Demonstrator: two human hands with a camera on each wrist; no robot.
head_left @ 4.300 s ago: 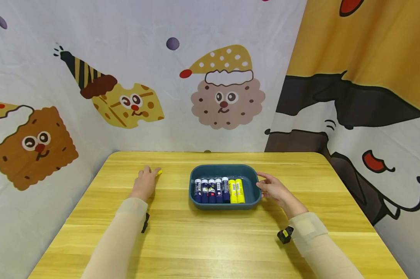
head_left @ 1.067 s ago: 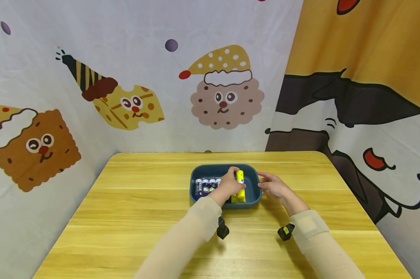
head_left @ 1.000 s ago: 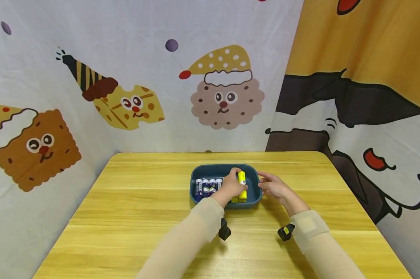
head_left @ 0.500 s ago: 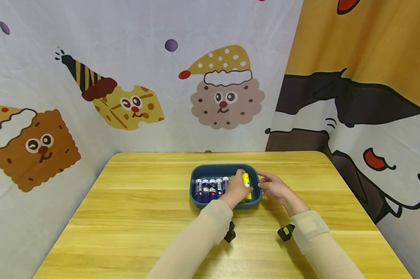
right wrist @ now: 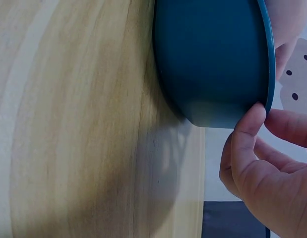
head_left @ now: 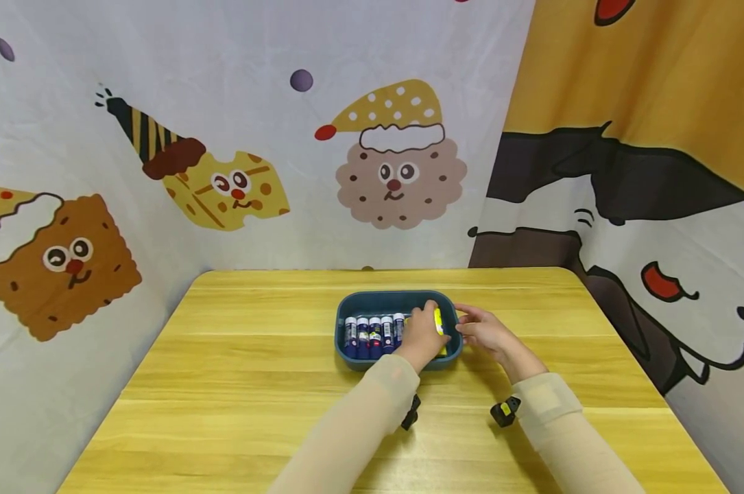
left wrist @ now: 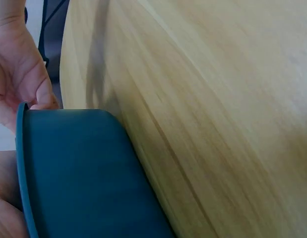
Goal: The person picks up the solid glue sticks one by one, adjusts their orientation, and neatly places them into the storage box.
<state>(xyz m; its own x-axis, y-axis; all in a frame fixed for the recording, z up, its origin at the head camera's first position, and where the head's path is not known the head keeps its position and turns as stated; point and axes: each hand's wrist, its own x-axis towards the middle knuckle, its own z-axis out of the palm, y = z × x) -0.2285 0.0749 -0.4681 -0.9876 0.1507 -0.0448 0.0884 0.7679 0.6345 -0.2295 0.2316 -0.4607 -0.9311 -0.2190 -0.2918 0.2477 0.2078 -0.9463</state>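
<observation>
A dark teal bin (head_left: pixel 372 300) stands on the table, with dark blue glue sticks (head_left: pixel 375 339) with white caps lying side by side in its left part. Inside its right part, my left hand (head_left: pixel 422 335) holds a yellow glue stick (head_left: pixel 439 320) between thumb and fingers; the hand covers most of the other yellow sticks. My right hand (head_left: pixel 485 335) pinches the bin's right rim between thumb and forefinger, as the right wrist view shows with the hand (right wrist: pixel 272 168) at the bin's corner (right wrist: pixel 217 99). The left wrist view has mostly the bin's outer wall (left wrist: pixel 84 168).
The wooden table (head_left: pixel 254 398) spreads around the bin on all sides. A cloth backdrop (head_left: pixel 322 240) printed with cartoon snacks hangs behind and beside the table. Each wrist wears a small black camera (head_left: pixel 505 411).
My left hand has carried a yellow glue stick from the table's left side into the bin, then shifted right and lower with it. The right hand stays at the rim.
</observation>
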